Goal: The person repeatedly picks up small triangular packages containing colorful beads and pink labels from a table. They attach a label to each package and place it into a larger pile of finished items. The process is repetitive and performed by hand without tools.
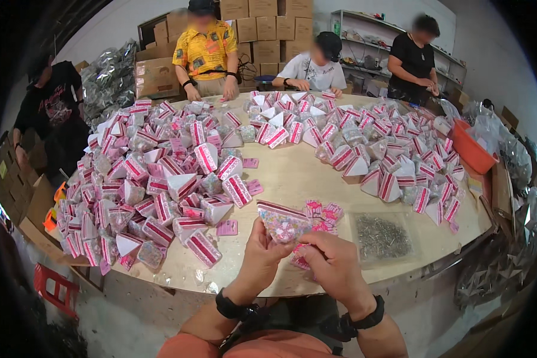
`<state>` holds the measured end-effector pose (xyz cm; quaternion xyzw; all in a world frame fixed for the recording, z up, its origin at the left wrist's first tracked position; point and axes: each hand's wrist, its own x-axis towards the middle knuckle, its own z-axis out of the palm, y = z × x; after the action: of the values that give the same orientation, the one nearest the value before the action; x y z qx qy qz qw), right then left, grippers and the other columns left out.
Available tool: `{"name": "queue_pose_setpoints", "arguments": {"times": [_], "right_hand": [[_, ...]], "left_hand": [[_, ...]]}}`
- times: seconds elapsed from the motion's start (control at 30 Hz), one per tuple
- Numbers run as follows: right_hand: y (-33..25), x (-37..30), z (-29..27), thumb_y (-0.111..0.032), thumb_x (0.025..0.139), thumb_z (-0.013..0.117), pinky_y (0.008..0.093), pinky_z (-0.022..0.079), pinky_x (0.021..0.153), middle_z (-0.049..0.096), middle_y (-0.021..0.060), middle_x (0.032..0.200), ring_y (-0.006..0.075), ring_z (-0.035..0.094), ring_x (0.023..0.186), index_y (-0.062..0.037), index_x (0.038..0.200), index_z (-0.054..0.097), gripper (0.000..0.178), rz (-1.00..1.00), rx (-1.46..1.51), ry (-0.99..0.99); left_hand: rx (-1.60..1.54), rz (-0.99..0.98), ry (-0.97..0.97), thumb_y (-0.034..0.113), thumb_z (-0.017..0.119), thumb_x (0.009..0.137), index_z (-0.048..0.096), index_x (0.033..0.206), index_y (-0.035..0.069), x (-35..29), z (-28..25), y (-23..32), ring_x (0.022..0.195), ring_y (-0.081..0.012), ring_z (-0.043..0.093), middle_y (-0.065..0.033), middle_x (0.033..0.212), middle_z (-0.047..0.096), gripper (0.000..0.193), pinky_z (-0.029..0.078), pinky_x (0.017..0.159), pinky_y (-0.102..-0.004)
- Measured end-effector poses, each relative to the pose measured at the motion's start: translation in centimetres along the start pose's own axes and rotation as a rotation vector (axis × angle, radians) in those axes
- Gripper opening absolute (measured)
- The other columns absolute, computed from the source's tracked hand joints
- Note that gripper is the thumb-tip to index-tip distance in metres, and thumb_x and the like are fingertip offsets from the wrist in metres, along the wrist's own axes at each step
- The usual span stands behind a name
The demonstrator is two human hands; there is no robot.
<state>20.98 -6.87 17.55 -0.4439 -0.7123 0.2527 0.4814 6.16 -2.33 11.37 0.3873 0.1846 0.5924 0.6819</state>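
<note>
My left hand (261, 258) is closed round a wedge-shaped, cake-slice-like piece (283, 224) and holds it up over the near edge of the table. Its face is pale with coloured specks, and a dark pink band runs along the top. At the lower right corner of this piece, my right hand (335, 262) pinches thumb and fingers together; what lies between them is hidden. Small pink printed tags (326, 216) lie just beyond and partly beneath the right hand. To the right of it sits a clear plastic tray (354, 246) of many small metal pieces (385, 235).
Heaps of similar cake-slice pieces cover the left (155, 185) and far right (400, 149) of the table (280, 173). An orange bin (474, 149) stands at the right edge. Several people stand around the table's far side. Cartons, a shelf and a red stool (55, 287) surround it.
</note>
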Motion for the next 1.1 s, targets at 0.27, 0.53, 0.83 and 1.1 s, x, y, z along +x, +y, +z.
{"name": "queue_pose_setpoints", "arguments": {"times": [0.27, 0.53, 0.83, 1.1], "right_hand": [[-0.74, 0.49, 1.0, -0.004, 0.083, 0.062, 0.0324, 0.05, 0.068, 0.064, 0.0159, 0.085, 0.0279, 0.063, 0.076, 0.0024, 0.095, 0.063, 0.014, -0.119, -0.171, 0.017], [-0.8, 0.9, 0.87, -0.004, 0.082, 0.061, 0.0338, 0.049, 0.066, 0.064, 0.0167, 0.082, 0.0299, 0.063, 0.074, 0.0024, 0.093, 0.063, 0.012, -0.136, -0.195, 0.02], [-0.5, 0.76, 0.79, -0.003, 0.081, 0.061, 0.0355, 0.049, 0.065, 0.063, 0.0161, 0.079, 0.0318, 0.062, 0.073, 0.0011, 0.09, 0.063, 0.01, -0.176, -0.259, 0.061], [-0.21, 0.68, 0.79, -0.003, 0.079, 0.061, 0.0371, 0.05, 0.064, 0.063, 0.0162, 0.081, 0.0326, 0.063, 0.075, 0.0001, 0.09, 0.063, 0.011, -0.204, -0.336, 0.066]], "left_hand": [[0.17, 0.199, 0.078, -0.005, 0.066, 0.075, 0.03, 0.131, 0.004, -0.27, 0.21, 0.3, 0.113, -0.0186, 0.051, -0.0097, 0.121, 0.048, 0.066, 0.041, 0.099, -0.0339], [0.22, 0.255, 0.087, -0.003, 0.068, 0.076, 0.03, 0.131, 0.003, -0.34, 0.63, 0.39, 0.112, -0.0193, 0.051, -0.0108, 0.121, 0.048, 0.067, 0.042, 0.098, -0.0346], [0.241, 0.33, 0.059, -0.005, 0.068, 0.076, 0.028, 0.132, 0.003, -0.44, 0.9, -0.07, 0.113, -0.0201, 0.051, -0.0121, 0.123, 0.047, 0.068, 0.043, 0.098, -0.0356], [0.294, 0.359, 0.056, -0.006, 0.067, 0.076, 0.028, 0.132, 0.003, -0.43, 0.76, -0.27, 0.114, -0.0203, 0.05, -0.0121, 0.124, 0.047, 0.069, 0.042, 0.098, -0.0356]]}}
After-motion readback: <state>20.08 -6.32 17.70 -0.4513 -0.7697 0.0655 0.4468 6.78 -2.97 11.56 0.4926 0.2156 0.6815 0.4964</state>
